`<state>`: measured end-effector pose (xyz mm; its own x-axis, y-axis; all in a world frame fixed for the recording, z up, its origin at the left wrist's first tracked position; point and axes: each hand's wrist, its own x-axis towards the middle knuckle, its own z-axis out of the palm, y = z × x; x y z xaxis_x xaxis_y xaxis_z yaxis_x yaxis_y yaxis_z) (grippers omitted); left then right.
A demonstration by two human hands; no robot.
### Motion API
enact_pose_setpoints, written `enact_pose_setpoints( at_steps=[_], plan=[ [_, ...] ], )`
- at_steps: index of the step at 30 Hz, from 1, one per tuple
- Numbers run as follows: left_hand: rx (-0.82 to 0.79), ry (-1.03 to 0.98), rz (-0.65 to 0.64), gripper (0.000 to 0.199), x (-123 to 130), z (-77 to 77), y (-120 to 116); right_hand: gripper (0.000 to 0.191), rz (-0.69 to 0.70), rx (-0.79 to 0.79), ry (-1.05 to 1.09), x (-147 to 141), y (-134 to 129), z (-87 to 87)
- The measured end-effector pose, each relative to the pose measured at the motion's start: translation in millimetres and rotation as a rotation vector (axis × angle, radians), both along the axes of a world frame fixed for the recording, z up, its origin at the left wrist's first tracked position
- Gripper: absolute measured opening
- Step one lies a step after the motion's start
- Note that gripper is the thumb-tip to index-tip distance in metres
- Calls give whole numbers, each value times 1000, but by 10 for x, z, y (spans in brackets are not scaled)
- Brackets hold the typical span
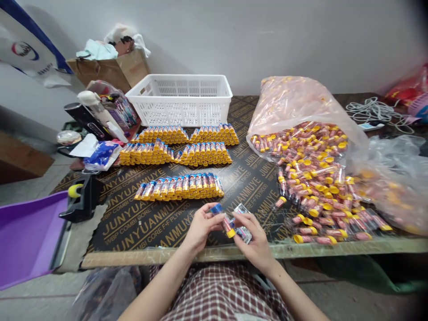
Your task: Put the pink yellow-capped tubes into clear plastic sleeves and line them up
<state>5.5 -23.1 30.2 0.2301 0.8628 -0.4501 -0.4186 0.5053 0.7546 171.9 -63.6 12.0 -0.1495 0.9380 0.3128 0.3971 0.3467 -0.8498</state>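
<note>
Tube (223, 220) with a yellow cap is pinched by the left hand (200, 228) above the desk (140, 234), and a clear packet (243, 229) by the right hand (254, 241), the two held close together; loose tubes (310, 191) are heaped within easy reach, spilled from a plastic bag (287, 104).

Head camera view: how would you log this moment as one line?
left hand: yellow-capped tube | right hand: clear plastic piece | nearby: tube rows on plywood table, white basket

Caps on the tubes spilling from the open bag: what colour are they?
Yellow; the caps show best in the head view.
</note>
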Motion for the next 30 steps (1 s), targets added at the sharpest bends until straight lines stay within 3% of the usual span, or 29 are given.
enact_pose_setpoints(
  at_steps=[3,9,12,30],
  plan=[
    [-1,2,-136,40,35,5,-67,70,21,36,-12,6,28,29],
    [14,-5,-274,34,78,39,-146,85,234,-11,19,67,53,79],
    [9,-7,-298,33,94,49,-166,86,292,-33,0,94,41,65],
    [5,-25,-287,37,127,58,-220,87,266,-68,146,21,-10,49]
  ],
)
